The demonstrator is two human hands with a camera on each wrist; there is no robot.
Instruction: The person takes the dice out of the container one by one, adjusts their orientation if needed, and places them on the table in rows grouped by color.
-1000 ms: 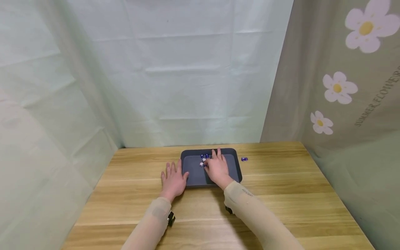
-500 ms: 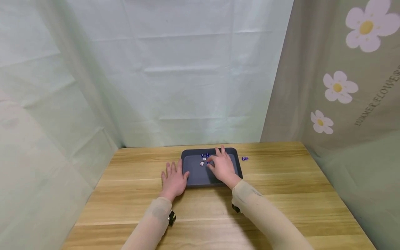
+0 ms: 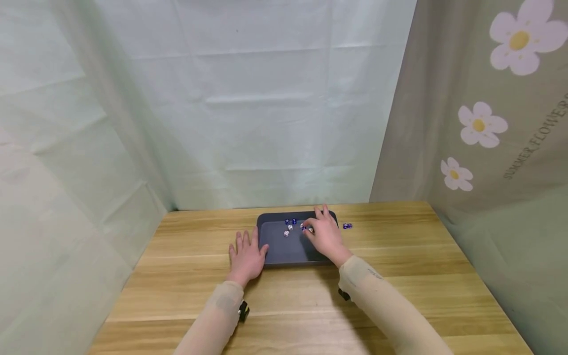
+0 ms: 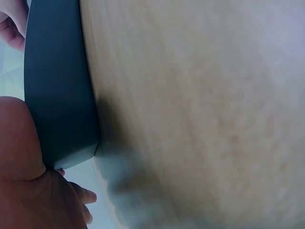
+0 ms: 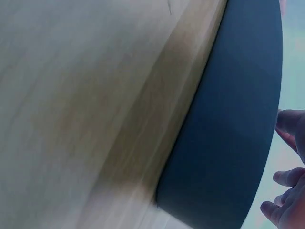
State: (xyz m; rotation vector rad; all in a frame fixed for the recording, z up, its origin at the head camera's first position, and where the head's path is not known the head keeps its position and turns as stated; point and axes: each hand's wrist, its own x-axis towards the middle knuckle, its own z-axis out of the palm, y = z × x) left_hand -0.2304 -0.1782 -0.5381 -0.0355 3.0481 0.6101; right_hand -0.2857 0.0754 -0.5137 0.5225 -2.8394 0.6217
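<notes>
A shallow dark grey tray [image 3: 279, 251] holds several small dice. My right hand [image 3: 327, 237] is over its right half, thumb and index finger pinching a blue die [image 3: 303, 228]. White dice show right by these fingers, one [image 3: 302, 225] behind the fingertips and another [image 3: 311, 230] partly hidden by the hand. To the left lie two blue dice [image 3: 294, 221] and two white dice [image 3: 286, 233]. My left hand [image 3: 247, 255] rests spread on the table with its thumb at the tray's left edge. In the right wrist view, the right fingers [image 5: 288, 179] show beyond the tray's wall [image 5: 224, 119].
Two more blue dice [image 3: 347, 226] sit side by side on the wooden table [image 3: 399, 256], just right of the tray. A pale curtain [image 3: 275, 123] hangs behind the table's back edge, and a flowered curtain [image 3: 479, 162] is on the right.
My right hand has moved to the right inside the tray, and the blue die at its fingertips has gone with it. The left hand has stayed in place.
</notes>
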